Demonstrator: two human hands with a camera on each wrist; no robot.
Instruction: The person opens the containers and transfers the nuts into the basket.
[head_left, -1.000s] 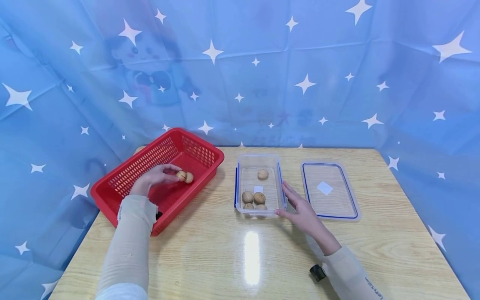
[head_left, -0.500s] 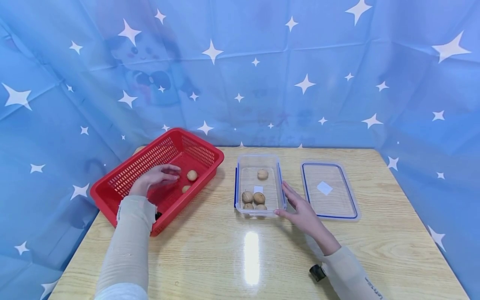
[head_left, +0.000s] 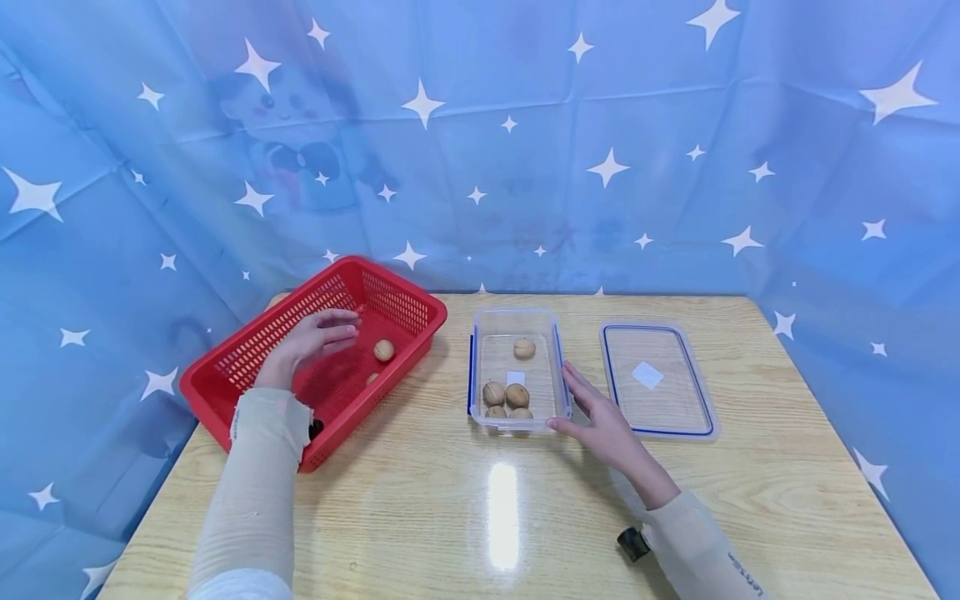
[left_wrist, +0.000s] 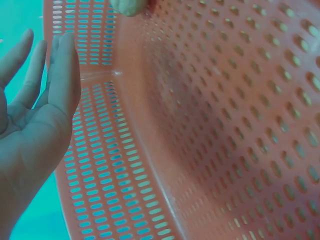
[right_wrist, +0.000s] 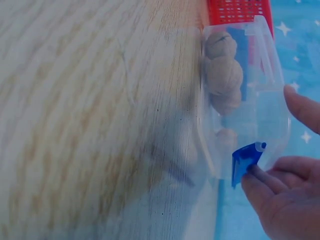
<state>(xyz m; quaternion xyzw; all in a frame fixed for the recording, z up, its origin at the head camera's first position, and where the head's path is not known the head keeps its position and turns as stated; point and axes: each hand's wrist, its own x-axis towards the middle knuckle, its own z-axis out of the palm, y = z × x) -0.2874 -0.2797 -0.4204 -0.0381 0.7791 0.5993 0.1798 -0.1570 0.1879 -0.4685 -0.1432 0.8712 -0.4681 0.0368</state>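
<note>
My left hand [head_left: 311, 342] hovers inside the red basket [head_left: 432, 321] with extended fingers and nothing in its grasp. Just right of its fingertips one walnut [head_left: 384, 350] lies on the basket floor; a second walnut [head_left: 372, 378] is mostly hidden by the near wall. In the left wrist view a walnut [left_wrist: 129, 6] shows at the top edge. My right hand [head_left: 603, 425] rests against the clear plastic box [head_left: 522, 426], fingers along its right side and thumb at the front corner. Its fingers touch a blue latch [right_wrist: 246, 161] in the right wrist view. Several walnuts [head_left: 517, 396] lie in the box.
A clear lid [head_left: 678, 400] with a blue seal lies flat on the wooden table [head_left: 405, 517], right of the box. A blue curtain with white stars [head_left: 480, 150] hangs behind the table.
My left hand has let go of two walnuts, which have dropped apart onto the basket floor. It has since risen slightly. The right hand and the box have stayed put.
</note>
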